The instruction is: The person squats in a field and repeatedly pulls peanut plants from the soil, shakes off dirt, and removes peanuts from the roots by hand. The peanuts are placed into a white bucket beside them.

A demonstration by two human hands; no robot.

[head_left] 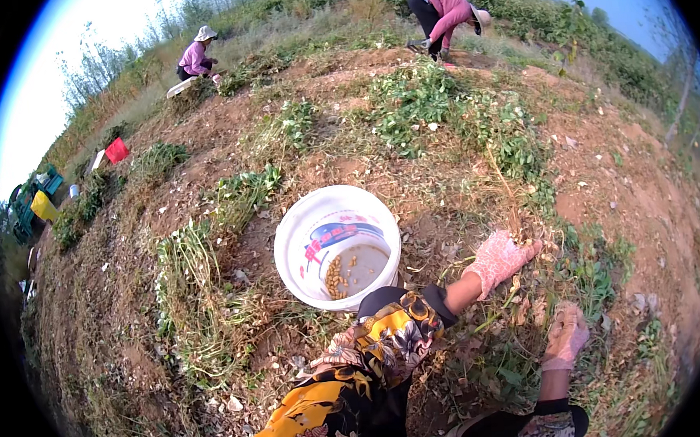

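My left hand (pixel 500 261), in a pink patterned glove, reaches right past the bucket and is closed around the root end of a pulled peanut plant (pixel 510 205). Pods show beside its fingertips. Below it, my right hand (pixel 564 333), in a similar pink glove, is held low over dry leaves and vines; its fingers look curled, but whether they grip anything is hidden. A white plastic bucket (pixel 293 270) stands left of my hands. Several loose peanuts (pixel 335 278) lie on its bottom, and its inner wall bears printing.
Heaps of peanut vines lie left (pixel 188 282) and ahead (pixel 418 100) on dry soil. One person (pixel 195 58) crouches at the far left; another person (pixel 449 14) bends over at the back. A red bag (pixel 117 150) and a yellow bag (pixel 43 206) lie at left.
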